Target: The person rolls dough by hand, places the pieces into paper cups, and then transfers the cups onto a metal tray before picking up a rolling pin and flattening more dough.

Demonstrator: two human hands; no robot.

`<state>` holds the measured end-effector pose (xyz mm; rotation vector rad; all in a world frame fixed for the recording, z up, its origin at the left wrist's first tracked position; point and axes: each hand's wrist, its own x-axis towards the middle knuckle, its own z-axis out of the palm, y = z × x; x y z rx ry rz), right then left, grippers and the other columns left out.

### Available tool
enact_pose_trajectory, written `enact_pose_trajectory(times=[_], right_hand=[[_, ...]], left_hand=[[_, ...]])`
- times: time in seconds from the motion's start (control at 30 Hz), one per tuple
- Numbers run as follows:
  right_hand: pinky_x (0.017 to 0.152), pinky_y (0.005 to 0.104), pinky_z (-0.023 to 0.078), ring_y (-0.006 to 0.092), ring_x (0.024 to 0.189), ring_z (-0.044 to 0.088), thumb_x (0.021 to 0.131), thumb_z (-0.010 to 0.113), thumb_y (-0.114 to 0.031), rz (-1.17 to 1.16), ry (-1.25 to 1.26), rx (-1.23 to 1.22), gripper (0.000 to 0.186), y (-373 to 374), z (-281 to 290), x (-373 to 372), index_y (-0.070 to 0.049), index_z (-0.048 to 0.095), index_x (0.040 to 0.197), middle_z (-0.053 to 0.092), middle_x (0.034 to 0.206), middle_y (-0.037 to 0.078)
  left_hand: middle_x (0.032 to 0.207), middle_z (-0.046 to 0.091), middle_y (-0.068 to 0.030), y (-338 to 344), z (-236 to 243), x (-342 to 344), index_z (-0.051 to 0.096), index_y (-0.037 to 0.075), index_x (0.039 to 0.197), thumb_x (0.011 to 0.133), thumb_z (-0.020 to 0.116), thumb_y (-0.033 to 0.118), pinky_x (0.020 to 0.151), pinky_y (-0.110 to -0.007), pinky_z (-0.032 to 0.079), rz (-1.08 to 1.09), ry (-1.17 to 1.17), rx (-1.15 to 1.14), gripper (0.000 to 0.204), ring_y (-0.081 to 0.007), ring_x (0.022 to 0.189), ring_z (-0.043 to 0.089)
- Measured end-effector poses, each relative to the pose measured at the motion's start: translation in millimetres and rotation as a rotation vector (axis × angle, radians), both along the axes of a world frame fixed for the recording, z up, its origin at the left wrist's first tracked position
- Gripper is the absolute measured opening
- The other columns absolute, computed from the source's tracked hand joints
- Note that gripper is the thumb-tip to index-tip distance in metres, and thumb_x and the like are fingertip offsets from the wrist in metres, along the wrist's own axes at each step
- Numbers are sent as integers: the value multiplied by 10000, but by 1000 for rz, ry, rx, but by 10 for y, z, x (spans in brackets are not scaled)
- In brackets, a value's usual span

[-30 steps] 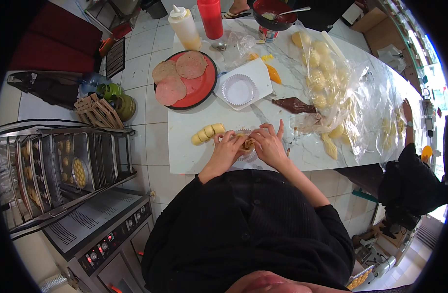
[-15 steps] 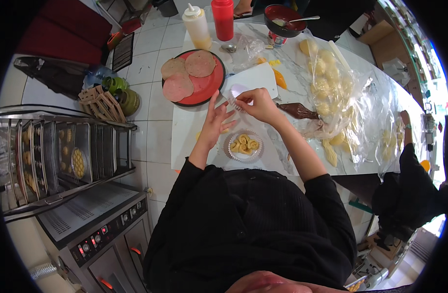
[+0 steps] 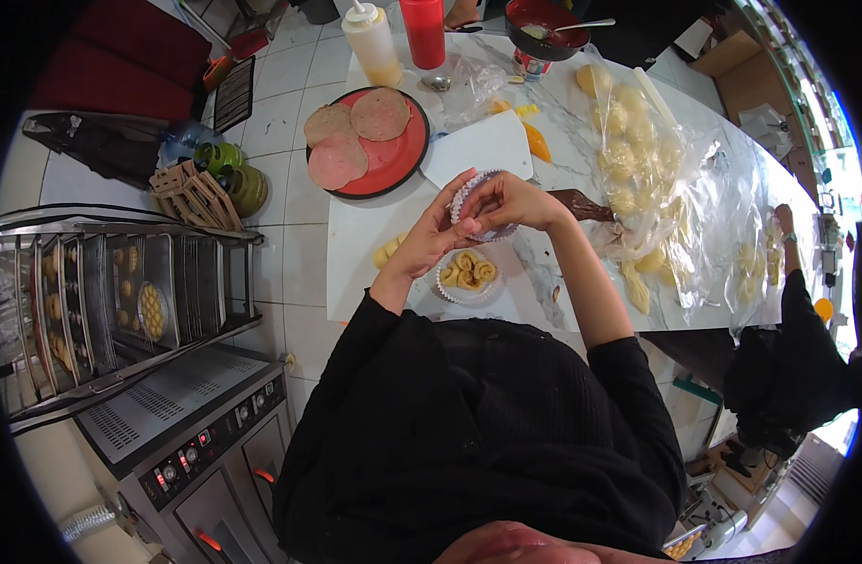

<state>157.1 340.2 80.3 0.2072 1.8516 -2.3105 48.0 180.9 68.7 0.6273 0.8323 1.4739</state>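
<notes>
Both my hands hold a white fluted paper baking cup [image 3: 462, 199] above the table. My left hand [image 3: 429, 237] has its fingers on the cup's near left side. The fingers of my right hand [image 3: 520, 205] reach into its opening and meet the left fingertips. Just below them stands a second paper cup [image 3: 465, 297] with coiled pieces of dough [image 3: 468, 270] in it. A pale strip of dough [image 3: 386, 254] lies beside my left wrist, partly covered by it. Past my hands is a white board [image 3: 482, 150].
At the far left, a red plate [image 3: 388, 164] bears several round meat slices, near squeeze bottles [image 3: 374, 52]. Plastic-covered dough balls [image 3: 628, 141] and a brown-filled piping bag [image 3: 581, 203] lie to the right. An oven [image 3: 182, 404] and tray rack [image 3: 102, 301] stand at left. Another person's arm [image 3: 790, 249] reaches in at right.
My left hand has moved from open, spread fingers to hold the paper cup together with the right. The cup now sits slightly lower and to the right, with its opening spread wider.
</notes>
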Motion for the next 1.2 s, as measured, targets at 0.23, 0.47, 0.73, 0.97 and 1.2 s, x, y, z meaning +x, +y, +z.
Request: enact_pose_trajectory(times=[0.23,0.47,0.73,0.97,1.2], right_hand=[[591,232,436,47,650,517,793,634,-65,-312,11,532,109,-65,15,-24,22,622,857,593,684,8],[610,360,427,309,663,545,808,528,-37,-577,173,929,86,-102,-29,-69,39,542,845,573,716,182],[636,329,412,260,670,516,873,481,-80,-560,64,879,108,39,-1,-9,21,500,905,544,744,159],[624,290,424,179,662,505,877,476,-41,-735,226,763,83,125,237,61,11,496,939,524,742,113],[807,356,455,336,945,560,803,531,-9,-88,484,803,249,-822,253,-206,4,510,1051,570,984,164]], left_hand=[[1299,402,-75,96,-38,-193,190,178,1406,841,548,32,900,-413,476,-38,-101,-41,685,-229,1102,515],[1170,515,-95,479,-373,-291,277,75,1341,841,523,18,836,-394,514,123,-90,-179,560,-229,974,592],[1080,541,-144,665,-469,-339,305,31,1285,857,533,169,760,-345,540,154,-66,-423,504,-265,865,626],[1399,251,-165,437,-206,-201,-42,78,1414,852,528,482,844,-327,483,177,234,-454,896,-286,1001,574],[1392,295,-135,-579,-100,-342,63,145,1425,879,449,496,946,-462,403,175,-378,155,756,-307,1223,389]])
